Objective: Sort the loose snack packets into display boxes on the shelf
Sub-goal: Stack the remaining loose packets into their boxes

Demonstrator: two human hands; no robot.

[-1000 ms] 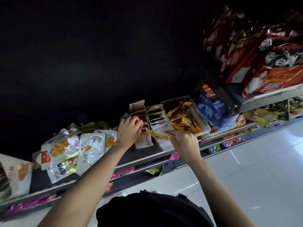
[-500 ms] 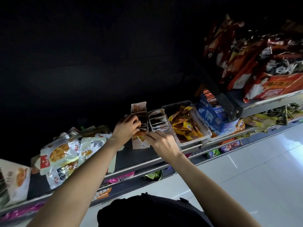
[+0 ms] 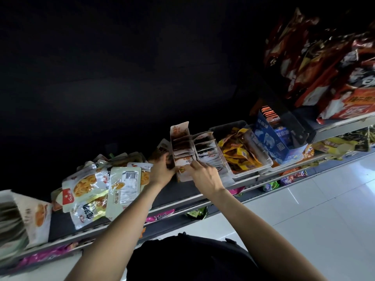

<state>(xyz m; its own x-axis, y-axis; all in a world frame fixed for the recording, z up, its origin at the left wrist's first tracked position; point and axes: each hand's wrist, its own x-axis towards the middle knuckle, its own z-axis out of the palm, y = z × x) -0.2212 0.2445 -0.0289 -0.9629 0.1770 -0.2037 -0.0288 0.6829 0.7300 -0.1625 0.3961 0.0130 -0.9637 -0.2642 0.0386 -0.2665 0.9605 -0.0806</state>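
A narrow white-and-orange display box [image 3: 181, 148] full of small brown snack packets stands on the dark shelf [image 3: 178, 194]. My left hand [image 3: 162, 172] grips its left side near the front. My right hand [image 3: 205, 176] pinches a small packet [image 3: 183, 169] at the box's front end, fingers curled on it. A second display box [image 3: 207, 153] with dark packets sits just to the right, touching the first.
A clear tray of yellow packets [image 3: 241, 155] and a blue carton [image 3: 272, 138] stand further right. Large pale pouches [image 3: 123, 187] lie loose on the shelf at left. Red bags [image 3: 328, 63] fill the upper shelf. White floor tiles [image 3: 314, 220] lie below.
My right hand carried the small packet left from the shelf edge to the front of the narrow box. My left hand slid down onto the box's side.
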